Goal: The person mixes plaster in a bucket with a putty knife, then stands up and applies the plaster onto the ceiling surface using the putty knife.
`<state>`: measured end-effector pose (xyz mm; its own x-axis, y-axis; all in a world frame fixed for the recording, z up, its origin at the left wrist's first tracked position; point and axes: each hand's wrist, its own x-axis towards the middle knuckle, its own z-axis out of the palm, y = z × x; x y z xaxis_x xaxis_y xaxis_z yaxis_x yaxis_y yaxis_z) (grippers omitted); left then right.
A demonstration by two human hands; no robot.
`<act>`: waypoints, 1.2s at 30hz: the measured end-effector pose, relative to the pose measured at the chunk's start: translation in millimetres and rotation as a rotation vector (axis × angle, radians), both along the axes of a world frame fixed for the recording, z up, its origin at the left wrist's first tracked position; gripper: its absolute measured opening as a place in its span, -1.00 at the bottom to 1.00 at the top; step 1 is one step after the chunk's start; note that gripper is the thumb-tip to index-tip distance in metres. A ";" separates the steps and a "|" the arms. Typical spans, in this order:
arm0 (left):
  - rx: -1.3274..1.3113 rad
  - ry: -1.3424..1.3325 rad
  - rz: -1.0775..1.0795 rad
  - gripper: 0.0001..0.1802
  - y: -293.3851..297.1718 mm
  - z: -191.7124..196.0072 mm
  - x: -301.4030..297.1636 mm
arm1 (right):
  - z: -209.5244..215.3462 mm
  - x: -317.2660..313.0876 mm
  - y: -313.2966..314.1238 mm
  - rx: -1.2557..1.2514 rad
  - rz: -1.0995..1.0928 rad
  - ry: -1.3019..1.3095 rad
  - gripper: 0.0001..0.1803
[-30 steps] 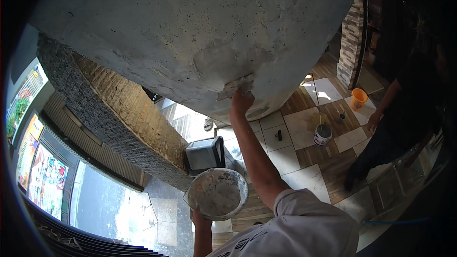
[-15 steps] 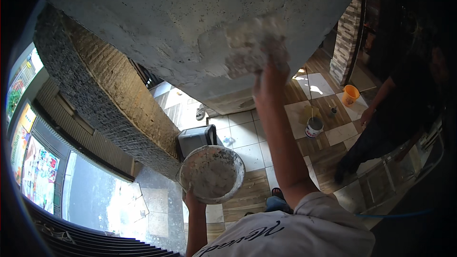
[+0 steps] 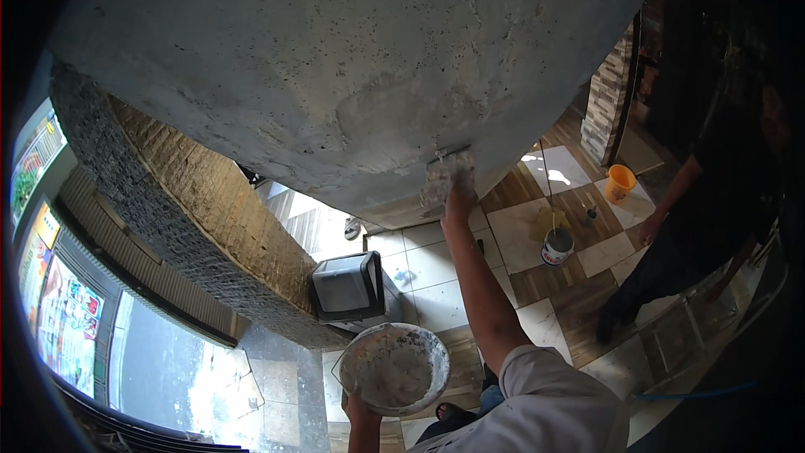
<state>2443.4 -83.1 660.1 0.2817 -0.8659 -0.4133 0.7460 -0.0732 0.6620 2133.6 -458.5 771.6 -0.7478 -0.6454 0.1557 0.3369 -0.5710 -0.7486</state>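
Note:
My right hand (image 3: 458, 208) is closed on a plaster-smeared trowel (image 3: 439, 183), its flat blade at the lower part of a grey plastered wall (image 3: 319, 42). A damp-looking darker patch spreads over the wall above the blade. Low in front of me, my left hand (image 3: 360, 409) grips the rim of a round bucket (image 3: 442, 362). Greyish wet plaster (image 3: 387, 372) lies inside it, and dried smears coat its inner wall. The fingers under the bucket are partly hidden.
A grey plastic bin (image 3: 345, 285) stands beyond the bucket, beside a rough stone-faced ledge (image 3: 201, 226). On the tiled floor to the right are a paint pail (image 3: 558, 245) and an orange bucket (image 3: 620, 183). Another person (image 3: 696, 226) in dark clothes is at the right.
My right hand has brought the trowel down the wall, toward its bottom edge. The bucket in my left hand sits lower and slightly further right in view.

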 end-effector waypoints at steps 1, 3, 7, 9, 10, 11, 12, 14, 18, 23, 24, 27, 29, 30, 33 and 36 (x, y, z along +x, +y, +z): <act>0.163 0.033 0.049 -0.50 -0.3 -0.5 4.8 | 6.1 0.6 -5.3 0.105 0.004 0.052 -0.42; 0.040 -0.014 0.027 -0.50 0.6 -0.3 11.6 | 17.3 2.2 0.1 0.217 0.010 0.109 -0.42; -0.031 -0.091 -0.034 -0.50 -4.4 15.5 17.8 | 56.1 13.3 35.4 0.057 0.092 -0.121 -0.41; -0.066 -0.085 -0.016 -0.50 -8.9 27.5 15.9 | 81.6 17.1 56.5 0.029 0.174 -0.242 -0.41; -0.085 -0.065 -0.014 -0.50 -11.2 33.7 14.7 | 93.2 20.0 67.4 0.001 0.188 -0.283 -0.44; -0.034 0.000 -0.008 -0.49 -12.6 39.2 13.3 | 104.7 22.0 76.1 -0.024 0.173 -0.337 -0.46; -0.112 -0.044 -0.010 -0.49 -13.1 44.0 11.9 | 116.3 22.7 83.0 -0.036 0.205 -0.320 -0.46; -0.057 -0.118 -0.029 -0.48 -14.3 50.9 9.7 | 138.2 23.6 94.4 0.089 0.238 -0.343 -0.53; -0.081 -0.047 -0.040 -0.47 -21.1 53.4 6.1 | 183.3 31.4 112.2 -0.057 0.270 -0.327 -0.59; 0.007 0.077 -0.010 -0.49 -23.9 46.4 -0.9 | 234.8 30.5 153.7 -0.180 0.254 -0.342 -0.57; -0.040 0.043 -0.006 -0.49 -22.4 44.9 -2.2 | 238.1 27.5 165.5 -0.185 0.292 -0.316 -0.57; -0.063 0.007 -0.084 -0.46 -16.8 39.6 -4.2 | 232.9 12.1 191.8 -0.297 0.253 -0.115 -0.52; -0.016 0.091 -0.099 -0.46 -13.1 32.2 -4.0 | 215.8 -3.8 192.1 -0.425 0.278 -0.093 -0.47; -0.063 0.054 -0.100 -0.46 -11.9 27.1 -3.0 | 199.1 -8.7 188.2 -0.350 0.268 -0.147 -0.47; -0.119 0.056 -0.134 -0.44 -6.9 8.6 0.5 | 131.4 -13.9 159.5 -0.172 0.097 -0.154 -0.48; -0.071 0.095 -0.112 -0.45 -5.2 0.3 6.5 | 81.7 -14.8 100.5 0.021 0.031 -0.320 -0.45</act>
<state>2449.9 -88.3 660.3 0.1445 -0.9177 -0.3701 0.7951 -0.1150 0.5954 2118.7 -358.0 853.2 -0.7364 -0.6694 -0.0982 0.5744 -0.5419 -0.6136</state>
